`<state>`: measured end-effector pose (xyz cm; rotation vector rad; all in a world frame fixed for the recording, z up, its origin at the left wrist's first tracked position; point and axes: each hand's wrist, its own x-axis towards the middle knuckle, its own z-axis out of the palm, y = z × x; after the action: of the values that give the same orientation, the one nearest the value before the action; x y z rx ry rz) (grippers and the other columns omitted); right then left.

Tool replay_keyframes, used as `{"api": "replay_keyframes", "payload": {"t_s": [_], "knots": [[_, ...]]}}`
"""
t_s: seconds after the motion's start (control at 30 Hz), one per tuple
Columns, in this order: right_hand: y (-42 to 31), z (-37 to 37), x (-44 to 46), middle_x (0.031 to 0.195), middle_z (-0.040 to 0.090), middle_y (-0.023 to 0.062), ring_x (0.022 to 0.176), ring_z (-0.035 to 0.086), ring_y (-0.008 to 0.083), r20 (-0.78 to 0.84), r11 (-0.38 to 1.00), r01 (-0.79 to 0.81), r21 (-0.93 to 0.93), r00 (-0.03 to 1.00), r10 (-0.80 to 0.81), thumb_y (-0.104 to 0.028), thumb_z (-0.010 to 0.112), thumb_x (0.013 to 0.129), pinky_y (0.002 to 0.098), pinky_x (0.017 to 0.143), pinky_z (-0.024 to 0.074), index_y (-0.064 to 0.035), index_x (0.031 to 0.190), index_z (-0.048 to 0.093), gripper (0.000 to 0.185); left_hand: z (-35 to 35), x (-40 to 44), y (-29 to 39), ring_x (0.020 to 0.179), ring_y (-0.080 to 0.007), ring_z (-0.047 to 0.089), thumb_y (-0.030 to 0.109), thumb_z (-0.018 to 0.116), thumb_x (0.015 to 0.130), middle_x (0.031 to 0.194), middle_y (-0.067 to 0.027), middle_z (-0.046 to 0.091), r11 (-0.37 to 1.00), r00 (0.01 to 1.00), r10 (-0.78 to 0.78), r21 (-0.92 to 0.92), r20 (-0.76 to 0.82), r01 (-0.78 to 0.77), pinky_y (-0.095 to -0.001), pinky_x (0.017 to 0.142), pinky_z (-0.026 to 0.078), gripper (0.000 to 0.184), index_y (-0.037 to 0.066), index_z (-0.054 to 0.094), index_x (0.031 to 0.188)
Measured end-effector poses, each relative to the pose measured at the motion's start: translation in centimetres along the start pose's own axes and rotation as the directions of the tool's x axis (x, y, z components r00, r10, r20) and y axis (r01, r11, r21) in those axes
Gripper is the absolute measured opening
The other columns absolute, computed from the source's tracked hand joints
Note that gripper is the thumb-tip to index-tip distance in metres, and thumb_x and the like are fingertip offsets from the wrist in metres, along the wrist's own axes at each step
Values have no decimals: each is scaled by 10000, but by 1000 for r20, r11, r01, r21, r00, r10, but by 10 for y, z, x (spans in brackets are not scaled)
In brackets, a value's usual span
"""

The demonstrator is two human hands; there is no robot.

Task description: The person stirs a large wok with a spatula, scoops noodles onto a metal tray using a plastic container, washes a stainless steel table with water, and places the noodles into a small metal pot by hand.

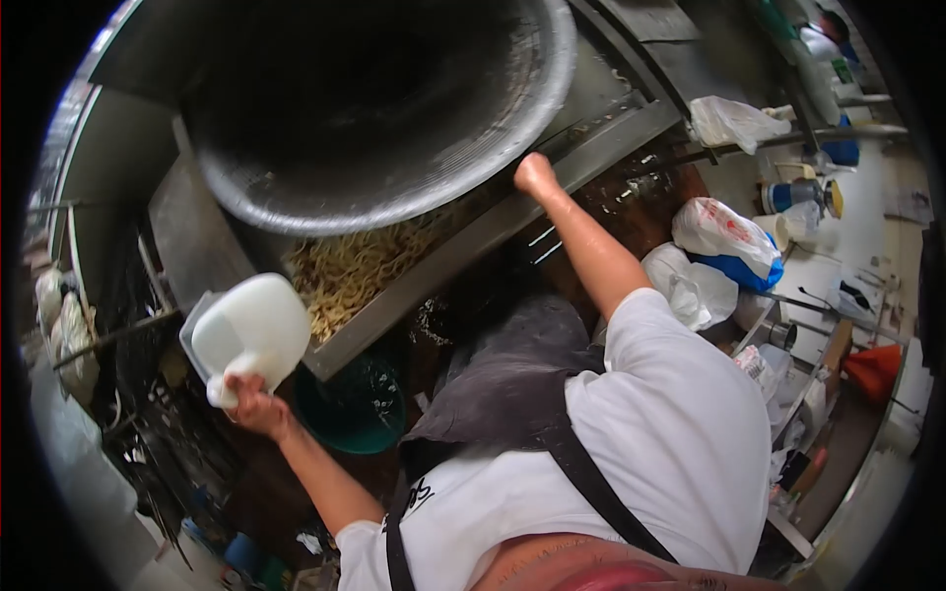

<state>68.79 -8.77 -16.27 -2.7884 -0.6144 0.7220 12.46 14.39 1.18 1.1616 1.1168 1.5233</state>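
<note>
My left hand [258,407] is closed round the handle of a white plastic jug [264,320], held over the left end of a metal trough [434,286]. Pale noodle-like strips [360,271] lie in that trough. Above it, a large metal bowl [394,209] is tipped so its dark inside faces me. My right hand [535,175] is closed at the bowl's right rim, and its fingertips are partly hidden. Below the jug stands a green bucket [360,409] with what looks like liquid in it.
To the right, plastic bags [724,236] lie on a cluttered surface with containers and a red cloth-like item [873,372]. A metal bar [118,338] and dark debris are at the left. Another person [826,41] appears far off at upper right.
</note>
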Motion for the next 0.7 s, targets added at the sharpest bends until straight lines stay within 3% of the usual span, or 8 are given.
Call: {"api": "replay_keyframes", "payload": {"t_s": [0.07, 0.23, 0.3, 0.5, 0.57, 0.63, 0.67, 0.7], "knots": [[55, -26, 43, 1300, 487, 353, 1242, 486, 474, -354, 968, 21, 251, 933, 71, -53, 494, 848, 489, 1061, 411, 76, 1285, 516, 457, 18, -12, 29, 624, -113, 573, 231, 721, 911, 723, -44, 623, 984, 993, -22, 180, 113, 1, -272, 584, 464, 203, 48, 634, 927], [140, -93, 198, 1312, 464, 290, 1243, 455, 449, -607, 975, 222, -16, 773, -186, -224, 577, 907, 504, 1057, 396, 13, 1356, 446, 524, 144, -65, 70, 532, -97, 390, 330, 666, 951, 568, 19, 392, 965, 965, 38, 240, 259, -102, -260, 538, 356, 441, 90, 457, 646], [173, -96, 279, 1390, 430, 260, 1308, 404, 427, -610, 940, 238, -246, 715, -341, -351, 594, 917, 506, 1098, 355, 2, 1401, 420, 624, 185, -79, 63, 530, -98, 381, 328, 654, 959, 566, 21, 379, 954, 967, 27, 281, 253, -100, -263, 541, 357, 450, 93, 446, 636], [215, -102, 301, 1537, 292, 267, 1425, 282, 414, -508, 958, 129, -255, 826, -246, -433, 495, 959, 535, 1157, 265, 32, 1451, 357, 691, 270, -113, 62, 542, -112, 382, 334, 643, 962, 574, 14, 378, 950, 950, -17, 303, 310, -82, -270, 547, 372, 468, 93, 447, 612], [195, -77, 256, 1532, 243, 335, 1424, 221, 498, -539, 987, -118, -112, 841, 40, -404, 477, 974, 590, 1157, 214, 124, 1430, 337, 712, 287, -117, 71, 543, -116, 385, 345, 647, 958, 575, 13, 379, 951, 957, -28, 303, 290, -64, -272, 549, 371, 472, 91, 449, 613], [161, -28, 207, 1472, 369, 324, 1415, 271, 451, -374, 713, -277, -644, 927, 22, -328, 405, 1012, 544, 1181, 164, 133, 1417, 358, 616, 301, -118, 72, 545, -117, 387, 349, 647, 959, 577, 13, 381, 956, 962, -35, 289, 271, -47, -273, 551, 370, 476, 90, 449, 612], [105, -67, 155, 1561, 253, 275, 1433, 256, 445, 119, 660, 49, -749, 991, 62, -85, 408, 995, 524, 1172, 248, 99, 1444, 352, 489, 306, -115, 67, 546, -117, 387, 349, 644, 961, 578, 13, 382, 960, 965, -32, 277, 259, -42, -273, 552, 370, 477, 90, 448, 612], [91, -88, 142, 1437, 362, 270, 1338, 356, 423, 263, 783, 183, -595, 964, -25, -102, 465, 944, 492, 1106, 318, 82, 1323, 450, 421, 312, -114, 64, 547, -117, 387, 348, 641, 963, 579, 13, 382, 962, 969, -32, 270, 246, -36, -273, 553, 369, 478, 90, 447, 611]]}}
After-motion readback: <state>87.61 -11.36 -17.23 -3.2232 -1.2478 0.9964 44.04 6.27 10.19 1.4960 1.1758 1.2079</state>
